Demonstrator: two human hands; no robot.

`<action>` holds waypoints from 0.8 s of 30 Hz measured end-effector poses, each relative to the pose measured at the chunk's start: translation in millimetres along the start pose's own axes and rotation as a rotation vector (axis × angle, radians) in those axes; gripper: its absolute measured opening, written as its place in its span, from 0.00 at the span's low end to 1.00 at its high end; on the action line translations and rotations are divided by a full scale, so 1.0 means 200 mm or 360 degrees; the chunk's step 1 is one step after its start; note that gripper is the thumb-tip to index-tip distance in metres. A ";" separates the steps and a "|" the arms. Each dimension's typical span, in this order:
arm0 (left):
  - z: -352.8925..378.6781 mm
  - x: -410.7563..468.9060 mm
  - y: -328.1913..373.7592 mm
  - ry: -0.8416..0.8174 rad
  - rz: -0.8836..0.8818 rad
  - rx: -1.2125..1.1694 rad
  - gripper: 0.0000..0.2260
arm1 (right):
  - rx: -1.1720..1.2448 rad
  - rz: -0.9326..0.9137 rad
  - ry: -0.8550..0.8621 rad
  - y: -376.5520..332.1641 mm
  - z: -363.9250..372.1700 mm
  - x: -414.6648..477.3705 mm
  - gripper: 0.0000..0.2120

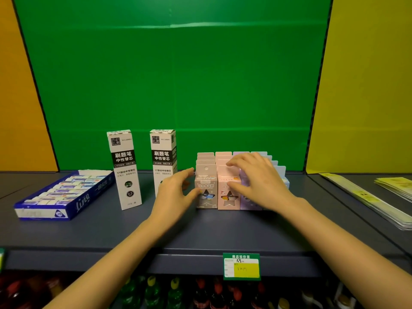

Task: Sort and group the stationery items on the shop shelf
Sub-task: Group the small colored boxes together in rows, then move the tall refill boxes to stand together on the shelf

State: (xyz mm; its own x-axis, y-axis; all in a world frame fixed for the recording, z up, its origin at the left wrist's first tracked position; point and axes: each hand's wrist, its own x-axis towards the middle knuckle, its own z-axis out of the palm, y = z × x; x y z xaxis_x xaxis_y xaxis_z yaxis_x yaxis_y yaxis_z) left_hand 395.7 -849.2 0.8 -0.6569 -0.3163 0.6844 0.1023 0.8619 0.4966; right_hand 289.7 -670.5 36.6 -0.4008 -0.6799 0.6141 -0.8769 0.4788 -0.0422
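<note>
Several small pastel boxes with star windows [228, 192] stand in tight rows on the grey shelf [200, 233], right of centre. My left hand [176, 192] rests against the left side of the front grey box [206, 190], fingers spread. My right hand [256, 181] lies flat over the pink and purple boxes, fingers apart, hiding the right rows. Two tall white refill boxes [124, 168] [163, 157] stand upright to the left. A blue tray of erasers [64, 192] sits at the far left.
A green backboard stands behind the shelf, with orange and yellow panels at the sides. Flat yellow-printed packets [379, 197] lie at the right. A green price tag [242, 266] hangs on the shelf edge. Bottles fill the shelf below.
</note>
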 end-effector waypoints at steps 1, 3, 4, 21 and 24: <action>-0.02 -0.01 0.00 0.0045 0.0031 0.0022 0.19 | 0.0048 -0.0009 0.0035 -0.02 0.00 0.01 0.18; -0.09 -0.05 0.00 0.0135 0.0103 0.0066 0.12 | 0.0158 -0.0030 0.0078 -0.08 0.01 0.03 0.17; -0.13 -0.07 -0.01 0.0180 0.0129 0.0083 0.10 | 0.0226 -0.0036 0.0083 -0.12 0.02 0.04 0.16; -0.44 0.02 -0.39 0.0172 -0.1003 -0.0561 0.37 | 0.1174 0.0490 -0.0005 -0.61 0.27 0.38 0.41; -0.44 0.04 -0.42 0.0097 -0.1106 -0.0520 0.29 | 0.1206 0.0540 -0.0028 -0.64 0.31 0.39 0.39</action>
State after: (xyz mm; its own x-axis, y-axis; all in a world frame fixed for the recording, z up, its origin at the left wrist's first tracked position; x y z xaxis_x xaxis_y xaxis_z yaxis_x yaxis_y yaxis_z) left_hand 448.1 -959.0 11.0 -0.6097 -0.7717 0.1809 -0.0974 0.2994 0.9491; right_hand 353.2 -819.1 41.1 -0.6744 -0.5776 0.4599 -0.6460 0.1600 -0.7464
